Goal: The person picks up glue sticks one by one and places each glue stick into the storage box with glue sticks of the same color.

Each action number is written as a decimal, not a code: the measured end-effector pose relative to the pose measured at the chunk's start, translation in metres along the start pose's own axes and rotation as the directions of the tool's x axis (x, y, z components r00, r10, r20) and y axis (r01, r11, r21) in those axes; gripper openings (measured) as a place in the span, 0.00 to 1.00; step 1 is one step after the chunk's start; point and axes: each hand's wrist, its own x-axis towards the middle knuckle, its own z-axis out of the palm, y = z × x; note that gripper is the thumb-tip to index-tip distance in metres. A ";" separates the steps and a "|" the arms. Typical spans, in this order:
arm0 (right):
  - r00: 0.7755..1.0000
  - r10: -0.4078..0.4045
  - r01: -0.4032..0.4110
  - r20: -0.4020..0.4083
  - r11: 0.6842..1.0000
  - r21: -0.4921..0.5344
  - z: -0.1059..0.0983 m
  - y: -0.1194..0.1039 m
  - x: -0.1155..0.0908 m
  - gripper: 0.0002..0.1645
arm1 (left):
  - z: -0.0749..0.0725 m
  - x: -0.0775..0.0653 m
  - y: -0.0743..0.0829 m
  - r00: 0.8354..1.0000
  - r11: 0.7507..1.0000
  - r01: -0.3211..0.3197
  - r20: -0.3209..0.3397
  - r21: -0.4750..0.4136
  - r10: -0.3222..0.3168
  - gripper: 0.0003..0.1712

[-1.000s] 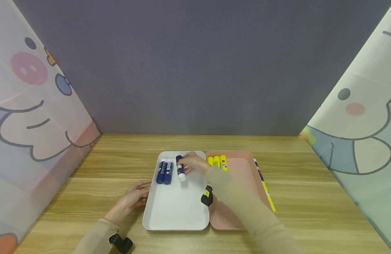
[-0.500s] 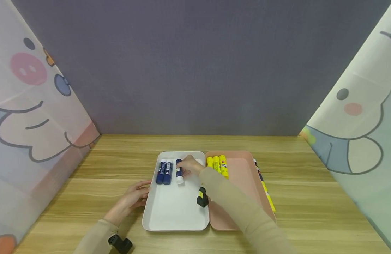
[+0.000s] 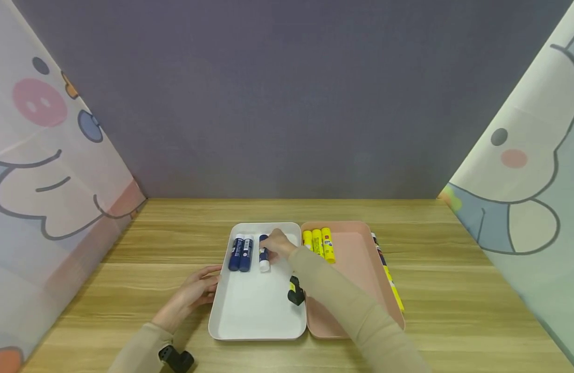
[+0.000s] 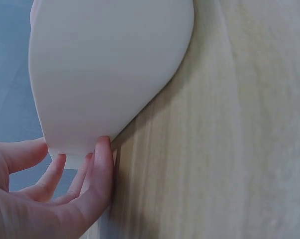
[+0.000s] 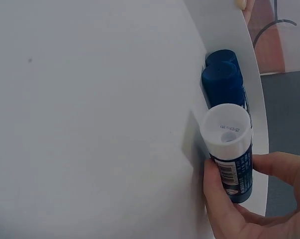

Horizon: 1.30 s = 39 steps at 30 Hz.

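Dark grey fabric (image 3: 287,109) backs the scene, cartoon-printed sheets (image 3: 514,166) slant in on both sides, and from where I stand the wood-grained table (image 3: 455,269) fills the foreground. On it a white tray (image 3: 256,338) and a pink tray (image 3: 357,254) lie side by side, long sides touching or nearly so. Within the white one, toward its far end, the right hand (image 3: 277,244) pinches a blue-and-white stick (image 5: 229,154) between thumb and fingers. What matters is how that stick lies: its long axis runs roughly front to back, white end toward the person, dark end away, with the hand coming at it from the right. To its left, a gap apart, a pair of blue sticks (image 3: 242,255) lies against the tray's left wall, nearly parallel but turned end for end, their white ends away. Whether the held stick touches the tray floor I can't tell. The left hand (image 3: 194,291) is the farther one, with the pair between it and the pinched stick; its fingers are loosely bent, tips touching the white tray's left wall. Yellow sticks (image 3: 317,243) lie in the pink tray, partly hidden by the right sleeve.
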 end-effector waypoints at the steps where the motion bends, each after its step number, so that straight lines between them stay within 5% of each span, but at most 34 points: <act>1: 1.000 -0.004 0.004 -0.001 1.000 0.005 0.000 0.000 0.000 0.24 | 0.000 0.000 0.000 1.000 1.000 0.001 -0.003 0.001 -0.001 0.29; 9: 0.999 -0.036 0.032 0.036 0.993 0.115 -0.003 0.001 -0.005 0.17 | 0.000 0.001 -0.001 1.000 1.000 -0.002 0.002 -0.001 0.002 0.29; 19: 0.997 -0.048 0.045 0.053 0.998 0.054 -0.010 0.001 -0.010 0.26 | -0.001 0.002 -0.002 1.000 1.000 0.006 -0.006 0.001 -0.006 0.29; 39: 0.971 -0.156 0.146 0.179 0.987 0.070 -0.036 -0.004 -0.040 0.19 | -0.003 0.003 -0.003 0.999 0.999 -0.004 0.038 -0.036 0.006 0.31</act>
